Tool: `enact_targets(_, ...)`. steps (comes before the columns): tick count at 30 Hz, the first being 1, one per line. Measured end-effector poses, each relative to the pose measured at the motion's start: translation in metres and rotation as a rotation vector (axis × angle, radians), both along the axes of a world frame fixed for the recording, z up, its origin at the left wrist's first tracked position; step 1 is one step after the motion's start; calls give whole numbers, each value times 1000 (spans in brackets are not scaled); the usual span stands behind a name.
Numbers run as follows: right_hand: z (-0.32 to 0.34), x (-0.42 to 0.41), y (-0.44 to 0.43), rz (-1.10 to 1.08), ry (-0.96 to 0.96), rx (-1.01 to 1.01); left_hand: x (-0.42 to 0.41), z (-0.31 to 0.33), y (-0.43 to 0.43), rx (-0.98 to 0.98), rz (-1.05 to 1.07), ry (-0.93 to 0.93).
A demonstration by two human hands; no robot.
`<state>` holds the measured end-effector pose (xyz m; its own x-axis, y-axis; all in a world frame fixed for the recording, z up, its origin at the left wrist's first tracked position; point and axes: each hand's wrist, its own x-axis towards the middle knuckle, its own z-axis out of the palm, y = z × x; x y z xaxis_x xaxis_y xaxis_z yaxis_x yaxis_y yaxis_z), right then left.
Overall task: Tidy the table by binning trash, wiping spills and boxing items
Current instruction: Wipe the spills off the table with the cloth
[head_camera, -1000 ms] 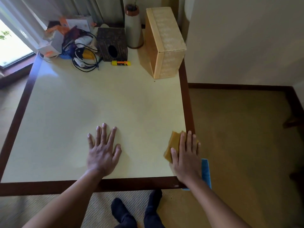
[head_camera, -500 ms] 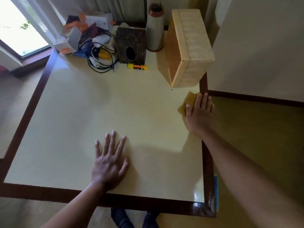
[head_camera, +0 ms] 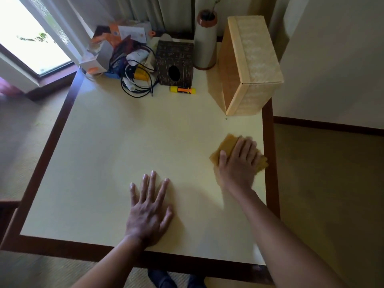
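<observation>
My right hand (head_camera: 239, 163) lies flat with straight fingers on a folded yellow-brown cloth (head_camera: 225, 147), pressing it onto the pale table top (head_camera: 124, 152) near the right edge. The cloth shows on both sides of the hand, which looks blurred. Flat on the table near its front edge rests my left hand (head_camera: 148, 208), fingers spread, holding nothing. A tall woven beige box (head_camera: 249, 65) stands at the back right corner, just beyond the cloth.
At the back stand a dark tissue box (head_camera: 175, 63), a tall white vase (head_camera: 204, 40), a yellow-orange marker (head_camera: 182, 90) and a heap of cables, packets and cartons (head_camera: 124, 61). A dark wooden rim (head_camera: 270, 163) frames the table. A window is at the left.
My right hand took the cloth from the front right corner up to the box, then back toward me along the right edge. My left hand stayed flat in place.
</observation>
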<state>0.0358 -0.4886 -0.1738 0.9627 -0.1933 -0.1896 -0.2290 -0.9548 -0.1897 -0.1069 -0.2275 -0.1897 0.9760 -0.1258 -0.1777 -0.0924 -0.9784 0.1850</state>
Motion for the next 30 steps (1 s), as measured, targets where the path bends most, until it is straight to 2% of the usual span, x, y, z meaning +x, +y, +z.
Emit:
enact_targets(2,-1,33,31,-22,17,28,-1,0,0,-6,-3,-10)
enact_targets(6,-3,38,95,400,0,75,0,-1,2,-22,26,-25)
enact_targets(10,-4,-18,62,617,-11,54,0,-3,2,-15,31,-39)
enact_targets(12,-4,-50,14,553,-12,40,2,-4,2,-6,37,-36)
enact_targets(15,-1,-89,-58,273,14,-26,1,-2,-2,4,46,-9)
enact_targets(17,1,-114,-66,71,19,-52,-1,-2,-2,-3,55,3)
enact_targets(19,0,-139,-38,2,10,-21,-1,-1,-2,-7,68,15)
enact_targets(21,2,-164,6,113,0,54,0,-1,-1,13,67,23)
enact_targets(23,4,-192,43,315,23,93,1,-2,0,28,58,27)
enact_targets(26,5,-224,40,542,60,115,1,-3,0,25,52,11)
enact_targets(28,2,-232,0,553,30,98,2,-5,1,28,56,0)
enact_targets(30,-1,-239,-49,418,20,29,2,-5,1,21,54,-4)
